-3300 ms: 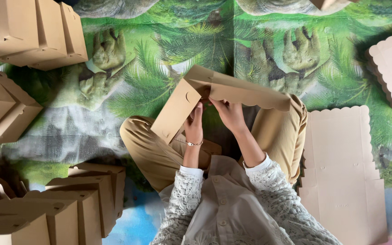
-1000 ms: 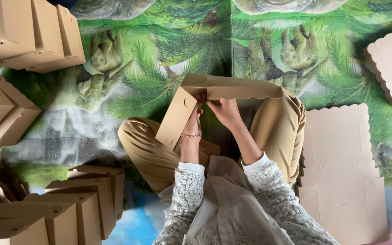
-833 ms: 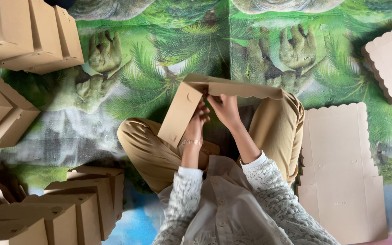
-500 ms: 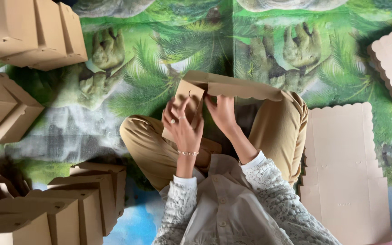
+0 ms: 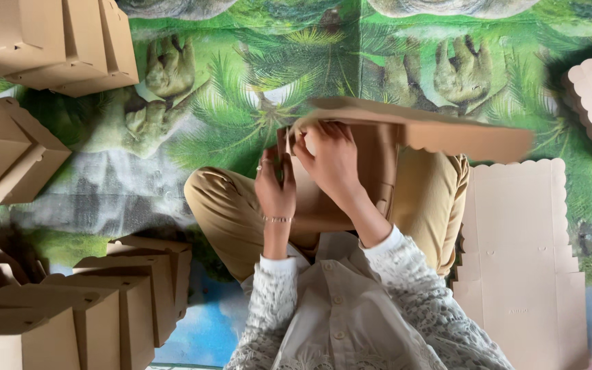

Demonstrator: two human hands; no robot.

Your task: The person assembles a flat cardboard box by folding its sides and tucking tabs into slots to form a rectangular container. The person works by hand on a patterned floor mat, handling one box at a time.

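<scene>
Jungle-print mat [image 5: 193, 130] covers floor, person sits cross-legged on it. Flat cardboard blanks stack [image 5: 522, 260] right of knee, folded boxes [image 5: 83, 308] lower left, more [image 5: 49, 41] top left. Half-folded cardboard box [image 5: 412, 133] over lap; left hand [image 5: 275, 186] pinches its left flap, right hand [image 5: 330, 161] curled gripping same corner.

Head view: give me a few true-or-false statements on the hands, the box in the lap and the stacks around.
1. Both hands, left hand and right hand, touch the half-folded cardboard box. True.
2. The flat cardboard blanks lie on the person's left. False: on the right.
3. The folded boxes stand on the left. True.
4. The floor mat is plain grey. False: it bears green palm leaves.
</scene>
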